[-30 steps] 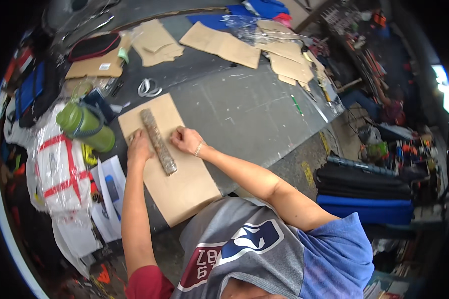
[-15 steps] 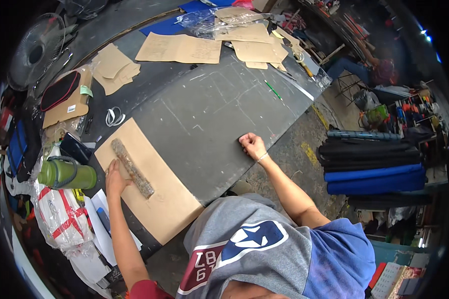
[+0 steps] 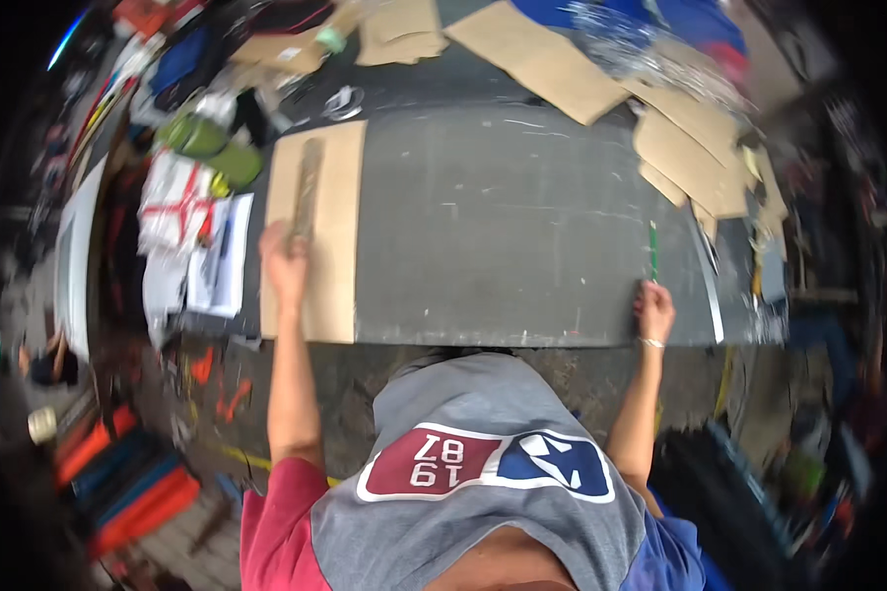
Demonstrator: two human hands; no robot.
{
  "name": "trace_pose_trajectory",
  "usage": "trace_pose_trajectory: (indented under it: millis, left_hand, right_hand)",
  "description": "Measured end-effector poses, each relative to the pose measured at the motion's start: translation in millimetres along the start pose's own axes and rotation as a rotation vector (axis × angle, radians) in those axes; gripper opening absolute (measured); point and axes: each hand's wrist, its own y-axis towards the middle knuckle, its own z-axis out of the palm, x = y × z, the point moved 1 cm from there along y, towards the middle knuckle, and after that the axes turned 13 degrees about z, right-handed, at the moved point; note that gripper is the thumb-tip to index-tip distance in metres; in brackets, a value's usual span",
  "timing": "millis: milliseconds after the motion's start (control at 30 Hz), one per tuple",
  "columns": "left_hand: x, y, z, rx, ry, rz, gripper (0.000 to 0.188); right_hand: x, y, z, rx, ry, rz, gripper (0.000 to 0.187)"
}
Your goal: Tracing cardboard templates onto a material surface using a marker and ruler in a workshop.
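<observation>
My left hand [image 3: 286, 261] is at the left edge of a long brown cardboard sheet [image 3: 333, 266], beside the near end of a rough, speckled bar [image 3: 308, 187] lying lengthwise on it. The thumb is spread toward the bar. Blur hides whether it touches the bar. On the right, my right hand [image 3: 654, 310] is closed above the dark tabletop, close to its front edge. Its fingertips are at the near end of a green pencil [image 3: 652, 248]. Whatever is between those fingers, if anything, is hidden.
The dark table [image 3: 493, 236] carries faint chalk lines. Brown paper pieces [image 3: 685, 153] and clear plastic lie far right, with a metal ruler [image 3: 707, 286] nearer. A green bottle [image 3: 232, 163], white papers [image 3: 229, 261] and a red-and-white bag [image 3: 177, 207] crowd the left.
The view has swung so the table's front edge now runs level. My right hand has come up to the green pencil. My left hand is now by the bar's near end.
</observation>
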Motion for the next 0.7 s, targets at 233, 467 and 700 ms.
trace_pose_trajectory:
  millis: [233,467,700]
  left_hand:
    - [-73,-52,-5,0.181,-0.090,-0.106,0.028]
    - [-104,-8,46,0.317,-0.350,-0.014,0.026]
    - [-175,57,141,0.572,-0.703,0.011,0.028]
  right_hand:
    - [10,63,-12,-0.119,-0.328,-0.184,0.035]
    - [26,52,8,-0.206,-0.664,-0.199,0.022]
    - [44,16,-6,-0.224,-0.845,-0.042,0.026]
